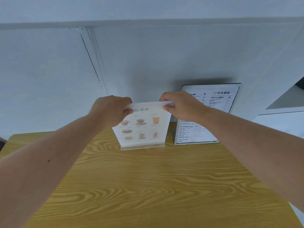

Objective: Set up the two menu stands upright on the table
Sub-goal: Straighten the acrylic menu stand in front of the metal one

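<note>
Head view, both hands, left point(111, 111), right point(180, 105), pinching picture menu stand's point(142, 127) top corners

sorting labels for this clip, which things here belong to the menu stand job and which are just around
Part of the job:
picture menu stand, held at its top corners by the left hand and right hand
text menu stand, upright beside it
wooden table

Just around:
white wall
white counter at the right edge
</note>
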